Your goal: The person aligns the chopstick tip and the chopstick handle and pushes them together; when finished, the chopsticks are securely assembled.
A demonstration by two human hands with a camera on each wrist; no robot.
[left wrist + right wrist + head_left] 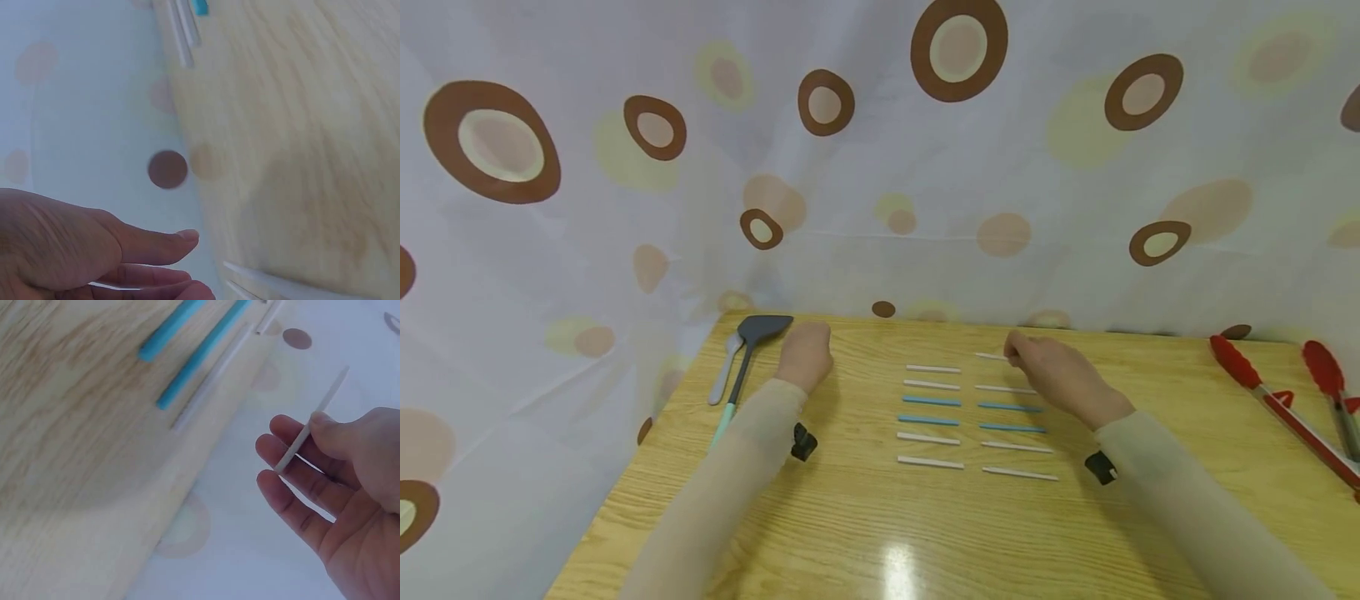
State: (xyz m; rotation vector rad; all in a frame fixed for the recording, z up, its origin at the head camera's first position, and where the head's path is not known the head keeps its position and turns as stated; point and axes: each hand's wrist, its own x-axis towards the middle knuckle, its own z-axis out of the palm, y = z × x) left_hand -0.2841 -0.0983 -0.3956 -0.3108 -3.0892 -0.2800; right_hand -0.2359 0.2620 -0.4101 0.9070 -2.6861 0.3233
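My right hand (1063,377) pinches a thin white stick (331,395) between thumb and fingers, just above the far end of the right column of sticks. Two columns of thin sticks lie on the wooden table (850,533). In the left column are white sticks (930,463) at both ends and blue sticks (928,421) in the middle. The right column has white sticks (1019,474) around blue sticks (1012,428). My left hand (806,357) hovers left of the columns, beside a dark spatula (764,327); in the left wrist view its fingers are relaxed, with nothing visible between them.
Left of the spatula, which has a mint handle, lies a grey spoon (724,377). Red-tipped tongs (1285,408) lie at the table's right side. A patterned curtain (880,167) hangs behind the table's far edge and along its left side.
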